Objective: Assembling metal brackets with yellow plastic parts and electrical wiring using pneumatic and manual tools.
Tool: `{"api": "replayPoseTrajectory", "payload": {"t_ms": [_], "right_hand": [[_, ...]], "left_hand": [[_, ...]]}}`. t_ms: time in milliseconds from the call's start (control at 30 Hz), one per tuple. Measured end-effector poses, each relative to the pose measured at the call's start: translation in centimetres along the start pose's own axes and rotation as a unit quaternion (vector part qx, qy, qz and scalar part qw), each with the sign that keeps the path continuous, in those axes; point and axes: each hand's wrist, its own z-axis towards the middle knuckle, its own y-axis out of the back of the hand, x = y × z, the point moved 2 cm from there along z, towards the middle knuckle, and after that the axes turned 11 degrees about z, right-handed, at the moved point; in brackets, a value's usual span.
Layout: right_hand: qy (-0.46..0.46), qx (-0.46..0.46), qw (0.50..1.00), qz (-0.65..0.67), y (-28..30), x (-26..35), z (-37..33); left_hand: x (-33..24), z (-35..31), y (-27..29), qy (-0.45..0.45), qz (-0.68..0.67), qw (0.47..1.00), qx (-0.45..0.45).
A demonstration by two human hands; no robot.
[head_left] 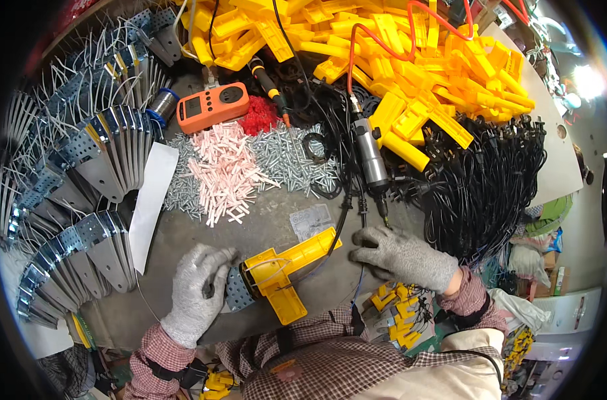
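Note:
A yellow plastic housing (290, 270) lies on the grey worktable in front of me, with thin wires across it. At its left end shows a perforated metal plate (237, 293). Beside the plate is my left hand (198, 290), grey-gloved, its fingers curved and thumb apart, with nothing seen in it. My right hand (407, 257), also gloved, is right of the housing. Its fingers are bent but apart, next to a thin wire partly hidden behind them. Just above that hand hangs a silver and black power screwdriver (370, 157), tip down, near the knuckles.
Yellow housings (443, 67) are heaped at the back. Black corded plugs (483, 187) pile up at right, bent metal brackets (107, 250) at left. Screws (293, 157), pale pink sleeves (220, 167), an orange meter (212, 107) and a solder spool (163, 105) sit behind my hands.

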Motion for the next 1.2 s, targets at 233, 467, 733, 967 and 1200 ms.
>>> {"api": "replayPoseTrajectory", "payload": {"t_ms": [233, 467, 733, 967, 1200], "right_hand": [[0.028, -0.156, 0.986, 0.053, 5.5, -1.2, -0.8], [0.071, -0.293, 0.925, 0.232, 7.1, 2.5, 8.2], [-0.124, -0.03, 0.985, 0.112, 2.6, -3.1, 5.0], [-0.08, -0.132, 0.898, 0.413, 4.6, -1.6, 5.5], [-0.02, -0.173, 0.898, 0.405, -0.5, 2.3, 13.4]], "left_hand": [[-7.9, 4.8, -1.9, -0.209, 0.024, 0.963, 0.167], [-13.9, 2.0, -7.6, -0.303, -0.084, 0.913, 0.259], [-2.1, 1.0, -1.7, -0.03, -0.082, 0.995, 0.043], [-0.9, 1.9, -1.4, -0.008, -0.173, 0.985, 0.019], [0.6, 8.0, -2.1, 0.169, -0.501, 0.83, 0.18]]}}
